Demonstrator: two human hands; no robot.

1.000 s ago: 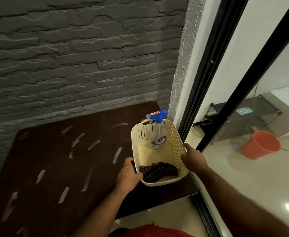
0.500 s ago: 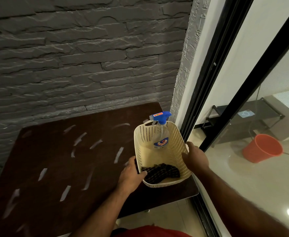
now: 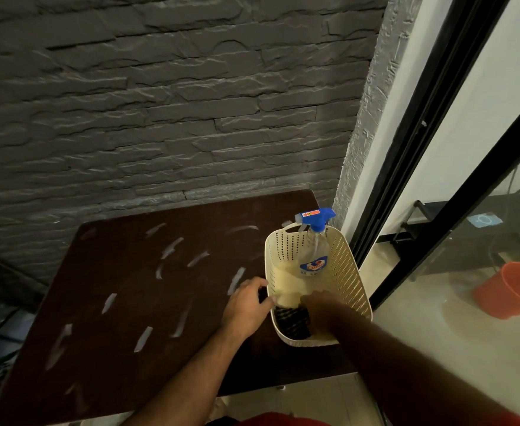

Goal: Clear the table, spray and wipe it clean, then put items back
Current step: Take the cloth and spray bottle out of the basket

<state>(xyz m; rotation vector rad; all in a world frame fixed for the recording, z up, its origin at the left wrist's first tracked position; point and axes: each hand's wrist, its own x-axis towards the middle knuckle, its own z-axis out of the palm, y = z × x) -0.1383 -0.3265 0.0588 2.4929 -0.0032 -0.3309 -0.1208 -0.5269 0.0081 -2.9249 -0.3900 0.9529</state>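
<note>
Fingers of the left hand are hooked on the cream basket rim while the right hand is reached onto the checked cloth inside, grasp unclear; beyond them, the spray bottle could be toppled by a snagged cloth.

Cloth partly under right hand, perhaps.
</note>
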